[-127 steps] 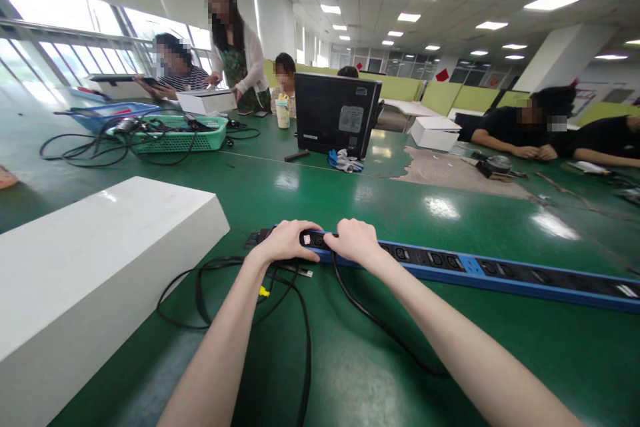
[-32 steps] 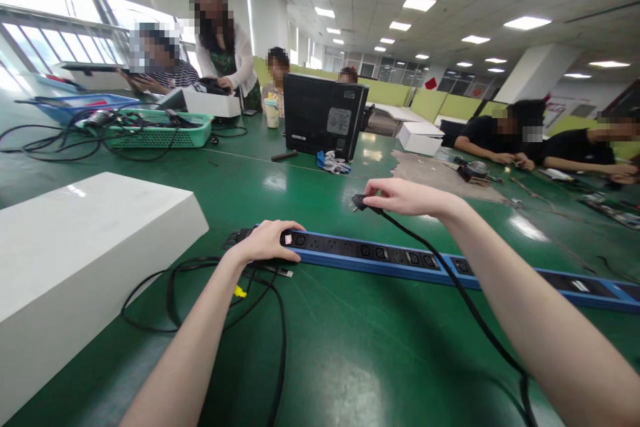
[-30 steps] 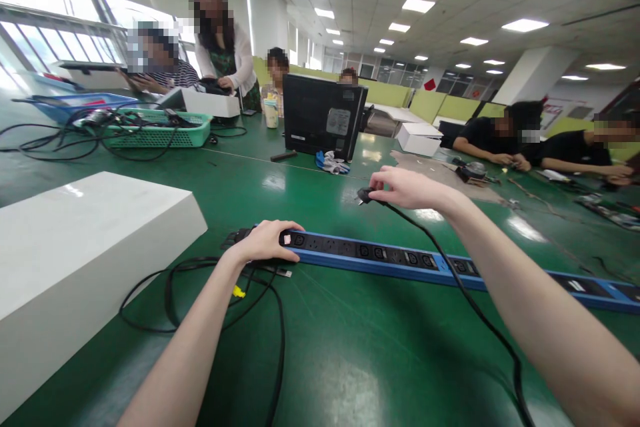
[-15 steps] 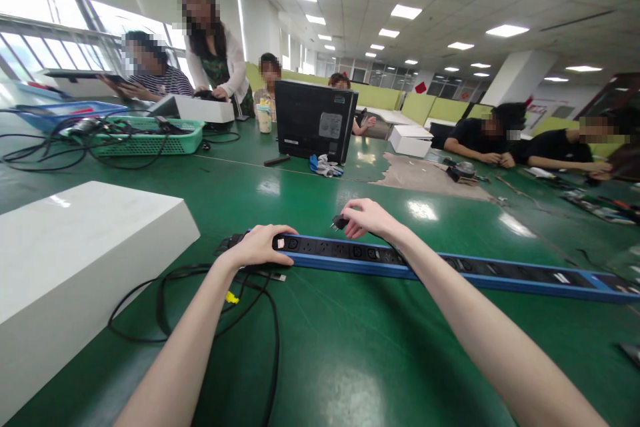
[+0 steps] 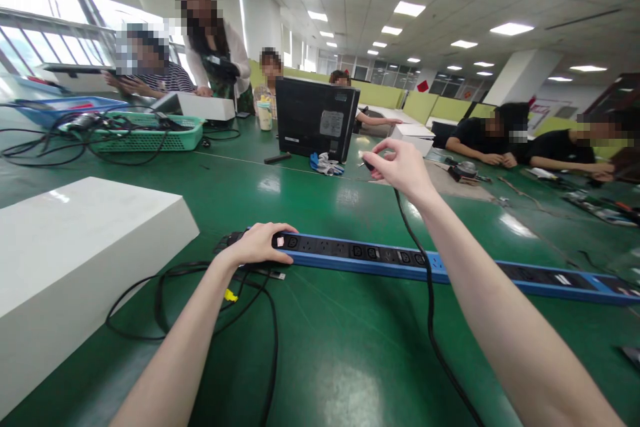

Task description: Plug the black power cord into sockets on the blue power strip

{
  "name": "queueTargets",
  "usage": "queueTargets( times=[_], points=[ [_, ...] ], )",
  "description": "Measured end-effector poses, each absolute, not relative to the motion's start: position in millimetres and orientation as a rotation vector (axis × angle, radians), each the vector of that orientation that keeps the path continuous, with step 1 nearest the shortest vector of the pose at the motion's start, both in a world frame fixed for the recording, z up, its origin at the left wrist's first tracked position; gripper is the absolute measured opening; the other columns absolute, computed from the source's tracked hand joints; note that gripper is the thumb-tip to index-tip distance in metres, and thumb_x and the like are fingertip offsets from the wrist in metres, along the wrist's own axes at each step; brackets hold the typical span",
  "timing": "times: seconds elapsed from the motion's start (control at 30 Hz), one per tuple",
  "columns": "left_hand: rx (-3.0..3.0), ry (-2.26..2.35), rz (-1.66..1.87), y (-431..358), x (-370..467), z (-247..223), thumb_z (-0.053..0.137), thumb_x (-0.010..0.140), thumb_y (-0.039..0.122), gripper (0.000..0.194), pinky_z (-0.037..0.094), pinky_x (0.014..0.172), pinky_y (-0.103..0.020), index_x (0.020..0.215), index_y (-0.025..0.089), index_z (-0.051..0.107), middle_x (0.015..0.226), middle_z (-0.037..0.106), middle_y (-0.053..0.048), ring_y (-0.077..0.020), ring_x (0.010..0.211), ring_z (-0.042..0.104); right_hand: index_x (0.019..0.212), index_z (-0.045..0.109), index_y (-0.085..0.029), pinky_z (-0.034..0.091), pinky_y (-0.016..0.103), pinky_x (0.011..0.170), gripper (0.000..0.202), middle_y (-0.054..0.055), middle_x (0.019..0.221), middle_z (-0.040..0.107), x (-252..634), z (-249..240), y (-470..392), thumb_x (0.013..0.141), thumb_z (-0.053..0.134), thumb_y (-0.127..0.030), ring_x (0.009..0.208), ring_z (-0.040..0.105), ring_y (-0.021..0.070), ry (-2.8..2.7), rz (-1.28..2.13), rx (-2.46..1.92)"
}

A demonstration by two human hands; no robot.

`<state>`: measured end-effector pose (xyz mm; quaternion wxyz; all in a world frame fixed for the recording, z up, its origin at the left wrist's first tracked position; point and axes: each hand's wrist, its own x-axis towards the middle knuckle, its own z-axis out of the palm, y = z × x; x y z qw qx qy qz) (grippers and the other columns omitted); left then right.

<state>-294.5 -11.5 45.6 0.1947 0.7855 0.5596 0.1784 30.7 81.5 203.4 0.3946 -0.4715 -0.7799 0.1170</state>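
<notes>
A long blue power strip [image 5: 357,260] with a row of black sockets lies across the green table. My left hand [image 5: 260,245] is wrapped over its left end, thumb on the near side and fingers on the far side. My right hand [image 5: 397,163] is raised above and beyond the strip, pinching a black power plug [image 5: 369,161] that my fingers partly cover. From the plug a black cord [image 5: 430,300] hangs down, crosses the strip and runs out at the bottom edge. More black cable [image 5: 160,307] with a yellow piece [image 5: 231,295] lies beside my left forearm.
A white box-like case [image 5: 95,240] stands at the left. Behind are a green basket [image 5: 150,140] of cables, a black monitor-like unit [image 5: 315,120], blue-and-white gloves [image 5: 326,165] and a white box [image 5: 413,137]. Several people sit or stand around the table.
My right hand has lifted the plug up and away from the strip, slightly to the right, and its cord now hangs in view. My left hand stays on the strip.
</notes>
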Motion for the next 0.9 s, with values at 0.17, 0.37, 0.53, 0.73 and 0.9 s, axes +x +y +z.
queueTargets(
  times=[0.17,0.37,0.53,0.73,0.9],
  points=[
    [2.211,1.566,0.506,-11,-295,44,0.078,0.062,0.057,0.069,0.048,0.091,-0.029,0.125,0.032,0.066,0.113,0.075,-0.001,-0.0249,0.102,0.068,0.103,0.067,-0.022,0.046,0.027,0.071,0.023,0.000,0.079,0.070,5,166,29,0.093,0.063,-0.043,0.071,0.065,0.0146,-2.323,0.213,-0.964],
    [2.242,1.567,0.507,-10,-296,40,0.079,0.062,0.060,0.071,0.047,0.092,-0.029,0.126,0.033,0.066,0.116,0.073,0.000,-0.0247,0.105,0.066,0.110,0.064,-0.023,0.044,0.026,0.077,0.018,0.003,0.097,0.071,-10,98,16,0.093,0.066,-0.030,0.086,0.065,0.0158,-2.548,0.308,-0.820],
    [2.273,1.551,0.520,-7,-299,34,0.077,0.063,0.064,0.072,0.046,0.090,-0.028,0.127,0.035,0.064,0.117,0.073,0.000,-0.0235,0.103,0.066,0.113,0.066,-0.024,0.045,0.027,0.082,0.020,0.005,0.107,0.072,-9,86,27,0.095,0.065,-0.030,0.095,0.066,0.0184,-2.658,0.351,-0.779],
    [2.274,1.555,0.528,-5,-302,32,0.078,0.062,0.065,0.071,0.046,0.087,-0.028,0.125,0.036,0.065,0.113,0.074,0.002,-0.0226,0.098,0.067,0.116,0.067,-0.025,0.047,0.026,0.084,0.022,0.003,0.110,0.073,0,84,34,0.101,0.051,-0.023,0.097,0.068,0.0172,-2.671,0.433,-0.726],
    [2.276,1.573,0.525,-7,-301,33,0.079,0.062,0.064,0.070,0.046,0.087,-0.028,0.124,0.036,0.065,0.113,0.074,0.002,-0.0226,0.098,0.067,0.116,0.066,-0.026,0.046,0.026,0.083,0.021,0.003,0.109,0.073,7,84,32,0.101,0.051,-0.023,0.096,0.068,0.0172,-2.682,0.399,-0.754]
  ],
)
